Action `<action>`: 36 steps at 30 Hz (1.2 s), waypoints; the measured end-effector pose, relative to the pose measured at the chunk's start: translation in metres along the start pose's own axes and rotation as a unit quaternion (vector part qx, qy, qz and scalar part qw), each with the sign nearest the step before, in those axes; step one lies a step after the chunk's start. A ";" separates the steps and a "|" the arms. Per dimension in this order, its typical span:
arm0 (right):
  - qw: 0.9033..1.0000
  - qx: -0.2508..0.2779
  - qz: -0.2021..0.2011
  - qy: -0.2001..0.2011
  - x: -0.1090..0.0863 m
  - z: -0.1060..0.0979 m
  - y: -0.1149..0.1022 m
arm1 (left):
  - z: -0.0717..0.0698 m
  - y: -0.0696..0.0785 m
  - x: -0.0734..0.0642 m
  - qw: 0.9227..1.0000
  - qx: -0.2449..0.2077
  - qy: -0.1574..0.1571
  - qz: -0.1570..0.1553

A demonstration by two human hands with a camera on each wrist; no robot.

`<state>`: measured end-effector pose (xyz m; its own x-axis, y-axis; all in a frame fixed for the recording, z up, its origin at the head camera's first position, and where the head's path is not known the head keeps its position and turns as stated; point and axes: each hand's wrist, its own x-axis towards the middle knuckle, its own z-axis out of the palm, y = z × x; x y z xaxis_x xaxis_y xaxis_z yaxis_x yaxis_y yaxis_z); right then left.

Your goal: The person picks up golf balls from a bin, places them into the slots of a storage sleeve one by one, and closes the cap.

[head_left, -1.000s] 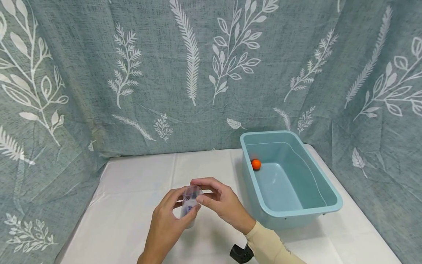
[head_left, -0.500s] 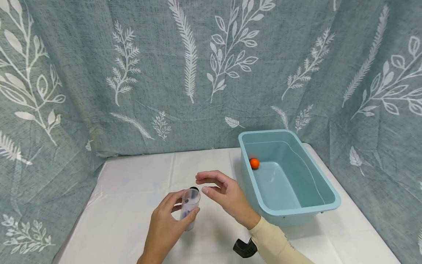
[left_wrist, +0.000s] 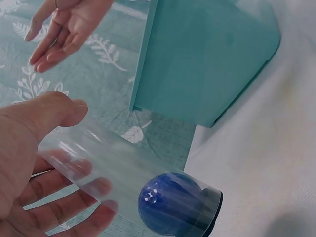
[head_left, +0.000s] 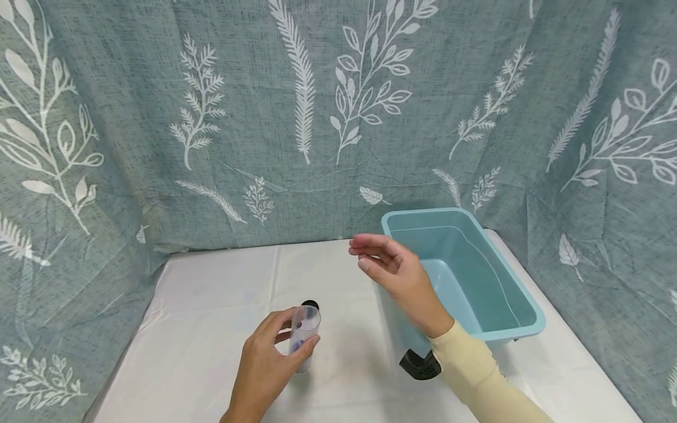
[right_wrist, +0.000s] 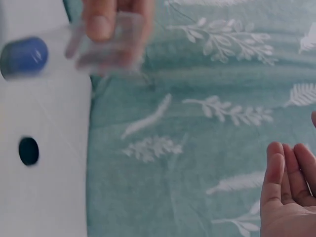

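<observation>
My left hand grips a clear plastic tube, thumb on the near side and fingers round the back. A shiny blue ball lies at the tube's lower end, seen through the wall in the left wrist view. Behind the tube, a black round object is partly covered in the head view; the right wrist view shows it as a dark oval on the white cloth. My right hand hangs in the air by the bin's left rim, fingers loosely bent and holding nothing.
A light blue-green bin stands on the right of the white-covered table. Leaf-patterned curtain closes off the back and sides. A black wrist device sits under the right sleeve.
My right hand has left the tube's mouth and moved right and up to the bin, now covering the orange ball inside it. The left hand keeps its hold, and the black object has come into view.
</observation>
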<state>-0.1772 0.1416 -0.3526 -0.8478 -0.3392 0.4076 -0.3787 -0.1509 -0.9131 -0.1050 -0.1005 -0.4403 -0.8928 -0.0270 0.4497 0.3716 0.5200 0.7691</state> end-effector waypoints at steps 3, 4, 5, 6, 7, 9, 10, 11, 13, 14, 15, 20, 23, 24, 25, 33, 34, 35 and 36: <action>1.000 -0.006 -0.001 0.014 0.005 -0.014 -0.008 | 0.001 -0.002 -0.001 1.000 -0.005 0.000 0.004; 1.000 -0.009 -0.001 0.017 0.007 -0.019 -0.010 | 0.001 -0.002 -0.001 1.000 -0.007 -0.001 0.004; 1.000 -0.015 -0.001 0.020 0.009 -0.024 -0.012 | 0.001 -0.003 -0.001 1.000 -0.008 -0.001 0.003; 1.000 -0.021 -0.001 0.023 0.011 -0.029 -0.014 | 0.001 -0.003 -0.001 1.000 -0.009 -0.002 0.003; 0.999 -0.030 -0.001 0.026 0.014 -0.034 -0.016 | 0.001 -0.003 -0.001 1.000 -0.009 -0.002 0.001; 0.998 -0.048 -0.004 0.031 0.020 -0.044 -0.019 | 0.001 -0.003 0.000 1.000 -0.009 -0.004 -0.002; 0.998 -0.058 -0.004 0.034 0.023 -0.049 -0.020 | 0.001 -0.003 0.000 1.000 -0.007 -0.004 -0.001; 0.997 -0.067 -0.004 0.035 0.026 -0.054 -0.020 | 0.001 -0.003 0.001 1.000 -0.005 -0.006 -0.002; 0.996 -0.083 -0.001 0.038 0.031 -0.064 -0.021 | 0.002 -0.002 0.001 1.000 -0.001 -0.010 -0.007; 0.995 -0.090 0.001 0.039 0.034 -0.068 -0.020 | 0.002 -0.002 0.001 1.000 0.000 -0.011 -0.009; 0.994 -0.099 0.004 0.040 0.036 -0.072 -0.019 | 0.002 -0.002 0.001 1.000 0.001 -0.014 -0.011; 0.989 -0.138 0.032 0.047 0.043 -0.092 -0.011 | 0.002 -0.003 -0.001 0.999 0.004 -0.023 -0.023; 0.983 -0.167 0.050 0.049 0.047 -0.101 -0.004 | 0.002 -0.003 -0.001 0.999 0.004 -0.025 -0.021; 0.981 -0.179 0.055 0.048 0.049 -0.104 -0.001 | 0.002 -0.004 0.000 0.999 0.003 -0.024 -0.021; 0.979 -0.191 0.060 0.048 0.051 -0.108 0.003 | 0.001 -0.004 0.000 1.000 0.004 -0.024 -0.020; 0.947 -0.291 0.127 0.042 0.063 -0.136 0.032 | 0.000 -0.005 0.004 1.000 0.006 -0.023 -0.019; 0.944 -0.298 0.138 0.041 0.065 -0.139 0.035 | -0.001 -0.005 0.004 1.000 0.006 -0.023 -0.018; 0.940 -0.304 0.149 0.039 0.066 -0.141 0.038 | -0.001 -0.005 0.005 1.000 0.007 -0.023 -0.018; 0.937 -0.309 0.159 0.036 0.067 -0.143 0.041 | -0.001 -0.005 0.005 1.000 0.008 -0.023 -0.017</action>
<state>-0.3028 0.2454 -0.3628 -0.9687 -0.2082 0.1351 -0.2268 0.5211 -0.8228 -0.1110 -0.1040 -0.4414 -0.9156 -0.0051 0.4020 0.3376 0.5332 0.7757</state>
